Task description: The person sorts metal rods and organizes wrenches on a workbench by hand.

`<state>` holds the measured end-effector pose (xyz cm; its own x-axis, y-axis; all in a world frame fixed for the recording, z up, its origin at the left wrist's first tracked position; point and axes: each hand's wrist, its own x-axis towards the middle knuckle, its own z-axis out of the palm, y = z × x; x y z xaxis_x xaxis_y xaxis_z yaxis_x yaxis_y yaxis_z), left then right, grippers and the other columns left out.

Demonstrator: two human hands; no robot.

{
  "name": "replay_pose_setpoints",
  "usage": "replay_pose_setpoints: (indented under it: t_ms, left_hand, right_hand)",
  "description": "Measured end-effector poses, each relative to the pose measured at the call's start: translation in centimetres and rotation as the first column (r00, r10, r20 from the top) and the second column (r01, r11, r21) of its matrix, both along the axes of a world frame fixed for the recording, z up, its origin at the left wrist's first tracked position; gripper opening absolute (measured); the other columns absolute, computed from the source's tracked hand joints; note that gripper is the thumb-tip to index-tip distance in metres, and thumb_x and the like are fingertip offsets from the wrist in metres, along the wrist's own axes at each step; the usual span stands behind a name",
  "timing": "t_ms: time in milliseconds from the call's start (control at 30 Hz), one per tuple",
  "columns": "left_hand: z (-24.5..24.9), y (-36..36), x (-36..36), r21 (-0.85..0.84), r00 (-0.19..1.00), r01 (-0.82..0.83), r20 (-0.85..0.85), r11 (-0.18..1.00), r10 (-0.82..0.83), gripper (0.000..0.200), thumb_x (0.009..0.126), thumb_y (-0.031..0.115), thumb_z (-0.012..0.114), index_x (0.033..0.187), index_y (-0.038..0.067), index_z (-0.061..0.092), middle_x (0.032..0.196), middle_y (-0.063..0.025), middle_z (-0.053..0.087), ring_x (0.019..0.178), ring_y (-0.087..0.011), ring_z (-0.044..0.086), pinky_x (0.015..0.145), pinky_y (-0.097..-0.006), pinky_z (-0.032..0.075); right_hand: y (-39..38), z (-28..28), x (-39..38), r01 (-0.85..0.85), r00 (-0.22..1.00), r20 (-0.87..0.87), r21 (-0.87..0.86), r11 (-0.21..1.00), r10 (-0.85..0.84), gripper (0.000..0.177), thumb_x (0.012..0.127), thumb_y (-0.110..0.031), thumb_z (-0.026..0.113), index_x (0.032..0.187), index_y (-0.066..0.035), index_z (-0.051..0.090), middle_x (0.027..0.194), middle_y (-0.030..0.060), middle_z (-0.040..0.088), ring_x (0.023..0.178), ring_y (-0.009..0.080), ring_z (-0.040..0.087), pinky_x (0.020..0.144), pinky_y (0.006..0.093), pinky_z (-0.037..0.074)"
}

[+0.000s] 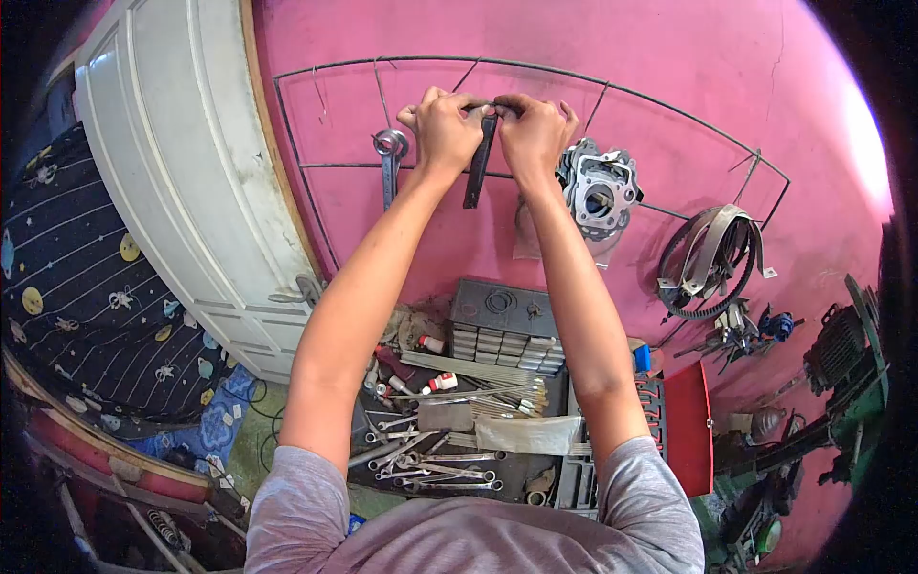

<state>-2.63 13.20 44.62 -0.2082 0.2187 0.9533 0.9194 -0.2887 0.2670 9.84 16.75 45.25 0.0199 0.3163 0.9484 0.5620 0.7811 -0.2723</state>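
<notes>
Up at the wire rack (pixel 535 65) on the pink wall, my left hand (pixel 446 132) and my right hand (pixel 532 134) are raised close together with fingers pinched. Between them hangs a dark, narrow flat strip (pixel 480 163), its lower end tilted to the left. Both hands' fingertips close at its top end, and they hide how it meets the rack. A wrench (pixel 389 177) and round metal rings hang just left of my left hand. Right of my right hand hang several metal gaskets (pixel 601 196), partly behind my forearm.
Below is a workbench with several wrenches (pixel 445 474), thin rods (pixel 478 378), a small-drawer cabinet (pixel 502 311) and a plastic-wrapped packet (pixel 528 435). An open red toolbox (pixel 687 426) stands right. Belts (pixel 712 258) hang on the wall. A white door (pixel 191 172) is at left.
</notes>
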Motion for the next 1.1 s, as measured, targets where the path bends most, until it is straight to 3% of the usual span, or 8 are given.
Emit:
replay_pose_setpoints:
  t_ms: [1100]
  left_hand:
    - [-0.5, 2.0, -3.0, -0.079, 1.000, 0.009, 0.024, 0.997, -0.007, 0.013, 0.082, 0.029, 0.079, 0.091, 0.021, 0.083, 0.077, -0.0033, 0.074, 0.083, -0.0198, 0.066, 0.085, -0.0408, 0.033]
  right_hand:
    - [3.1, -2.0, -3.2, -0.059, 0.998, -0.036, -0.003, 0.998, 0.059, 0.015, 0.082, -0.013, 0.071, 0.092, -0.015, 0.082, 0.082, 0.0103, 0.075, 0.086, 0.0269, 0.070, 0.106, 0.0451, 0.037]
